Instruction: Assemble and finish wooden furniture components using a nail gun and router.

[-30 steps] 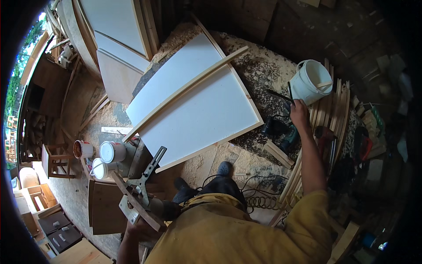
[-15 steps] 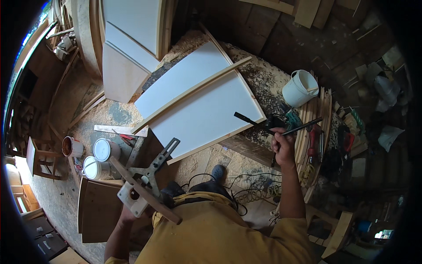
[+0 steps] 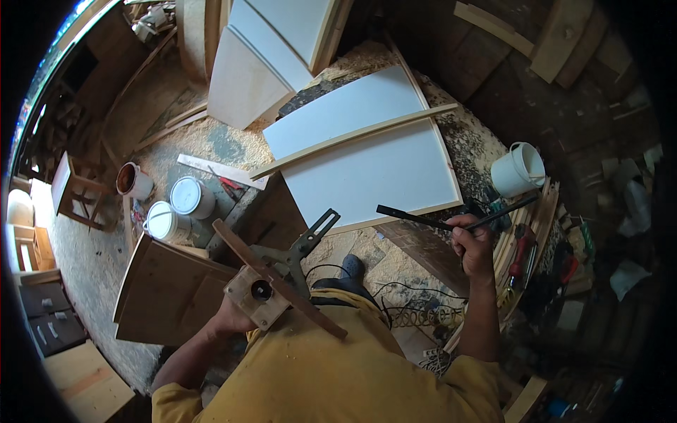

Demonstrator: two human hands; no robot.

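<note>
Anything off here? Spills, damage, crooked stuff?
Shavings litter the floor, though that suits a woodworking space. The wood strip overhangs the white panel at both ends. No clear damage shows on the tool in the left hand.

No lettering or numbers (however small) can be read.

Two white lidded buckets (image 3: 192, 197) stood at nine o'clock, a wooden stool (image 3: 65, 180) beyond; dark drawers (image 3: 49, 319) sat at eight.
</note>
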